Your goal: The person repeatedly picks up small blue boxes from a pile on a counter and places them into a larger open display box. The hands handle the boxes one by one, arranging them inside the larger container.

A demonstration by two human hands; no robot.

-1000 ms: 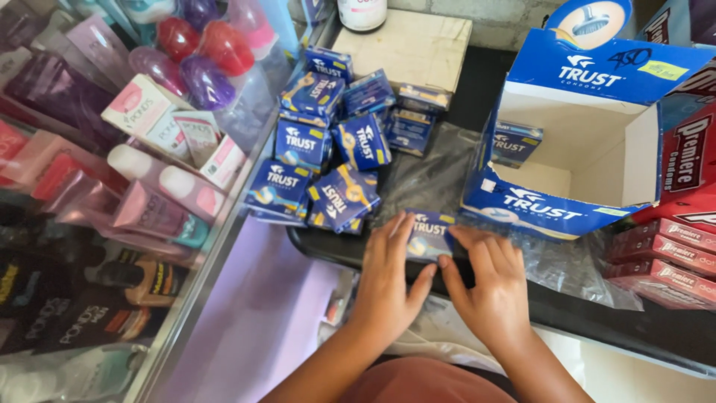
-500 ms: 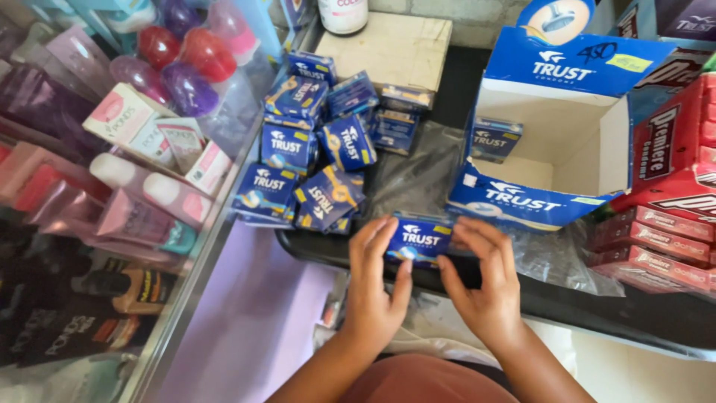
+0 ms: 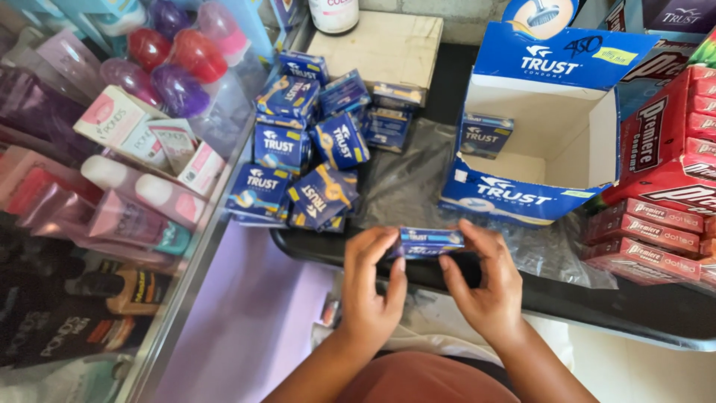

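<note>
Both hands meet over the near edge of the black tray (image 3: 597, 298), and each grips one end of a small blue packet (image 3: 430, 242). The left hand (image 3: 371, 287) curls its fingers over the packet's left end with the thumb underneath; the right hand (image 3: 485, 280) pinches the right end in the same way. The packet is held clear of the tray, turned so that its narrow long side faces up.

Behind the left hand, towards the tray's far left corner, a loose pile of blue packets (image 3: 313, 142) like the held one lies heaped, some flat and some on edge. A crumpled sheet of clear plastic (image 3: 406, 179) covers the middle of the tray between that pile and an open blue-and-white carton (image 3: 544, 119) on the right. The carton stands with its lid tipped back, and one blue packet (image 3: 483, 136) leans against its inner left wall. Red boxes (image 3: 656, 231) are stacked just beside the carton at the tray's right edge. A pale flat board (image 3: 388, 48) lies at the far edge, with the foot of a white bottle (image 3: 333, 13) beside it.

Left of the tray, under a glass counter top (image 3: 231, 172), sit pink tubes (image 3: 134, 209), pink-and-white cartons (image 3: 127, 123) and red and purple egg-shaped pieces (image 3: 168, 63).
</note>
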